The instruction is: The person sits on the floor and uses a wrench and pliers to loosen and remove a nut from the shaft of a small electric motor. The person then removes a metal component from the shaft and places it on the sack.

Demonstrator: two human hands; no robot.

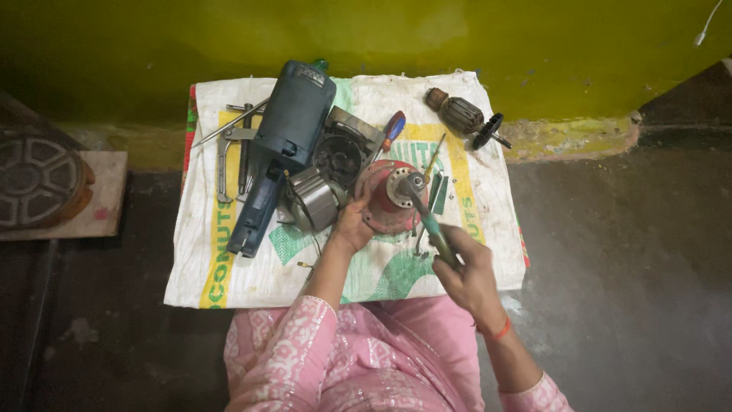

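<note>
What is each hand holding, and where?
Right hand grips a green-handled screwdriver by its handle; left hand holds the red round housing at its rim.

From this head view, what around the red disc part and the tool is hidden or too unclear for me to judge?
- Tool tip: the green-handled tool in the right hand meets the hub of the red disc part; the contact is too small to read.
- Near left rim of the disc: covered by the left hand.
- Small loose parts on the sack beside the disc: too small to identify.
- Round object: cut off by the left edge.
</note>
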